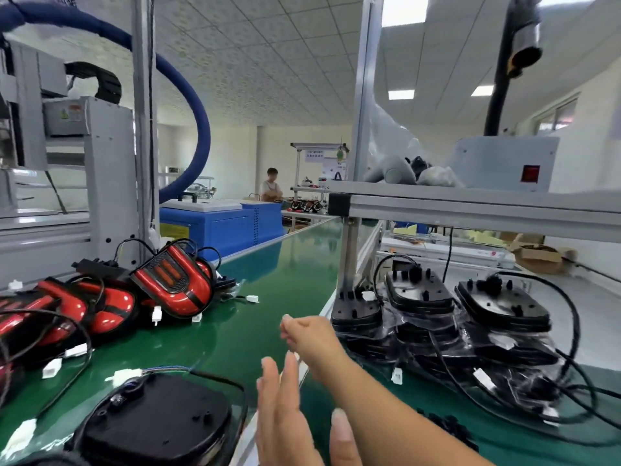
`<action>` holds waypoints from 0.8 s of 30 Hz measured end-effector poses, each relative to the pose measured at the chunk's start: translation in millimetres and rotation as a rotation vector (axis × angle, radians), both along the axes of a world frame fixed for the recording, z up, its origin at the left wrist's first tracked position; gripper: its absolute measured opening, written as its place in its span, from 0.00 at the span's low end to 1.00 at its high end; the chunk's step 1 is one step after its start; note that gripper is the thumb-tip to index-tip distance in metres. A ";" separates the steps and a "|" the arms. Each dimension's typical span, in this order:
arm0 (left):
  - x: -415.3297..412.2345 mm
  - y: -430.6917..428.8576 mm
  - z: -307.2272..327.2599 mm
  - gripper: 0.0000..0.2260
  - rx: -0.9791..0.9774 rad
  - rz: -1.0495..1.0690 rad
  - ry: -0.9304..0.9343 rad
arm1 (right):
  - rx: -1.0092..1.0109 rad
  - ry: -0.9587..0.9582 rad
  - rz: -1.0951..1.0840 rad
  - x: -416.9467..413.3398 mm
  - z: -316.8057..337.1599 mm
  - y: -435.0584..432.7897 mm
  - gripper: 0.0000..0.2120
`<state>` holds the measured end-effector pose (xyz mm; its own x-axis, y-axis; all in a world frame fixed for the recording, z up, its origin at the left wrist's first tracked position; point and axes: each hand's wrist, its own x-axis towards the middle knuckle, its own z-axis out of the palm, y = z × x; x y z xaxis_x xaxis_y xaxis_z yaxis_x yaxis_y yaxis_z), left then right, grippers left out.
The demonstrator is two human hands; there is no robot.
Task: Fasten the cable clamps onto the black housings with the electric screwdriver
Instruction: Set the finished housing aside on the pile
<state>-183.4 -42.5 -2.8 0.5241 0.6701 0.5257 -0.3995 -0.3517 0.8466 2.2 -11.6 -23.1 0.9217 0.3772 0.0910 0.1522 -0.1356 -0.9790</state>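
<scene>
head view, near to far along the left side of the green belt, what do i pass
black housing with its cable → pile of red lamps → blue cabinet → person at the far bench

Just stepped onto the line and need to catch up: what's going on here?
A person works at the green belt. The left hand hovers open beside a black housing lying there. The right hand, fingers curled, reaches toward the stacked housings; whether it pinches anything is unclear. No fastening is under way. Red lamps lie piled at left.
</scene>
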 end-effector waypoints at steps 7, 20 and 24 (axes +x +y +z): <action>71.7 -36.9 12.8 0.23 0.050 -0.331 0.247 | 0.011 -0.112 -0.208 30.9 38.1 -120.5 0.16; 268.5 -49.8 31.5 0.18 -0.131 -0.550 0.575 | 0.003 -0.063 -0.526 82.2 59.7 -227.1 0.13; 285.5 -52.0 27.1 0.13 -0.162 -0.520 0.629 | -0.136 0.017 -0.486 90.9 55.5 -215.4 0.12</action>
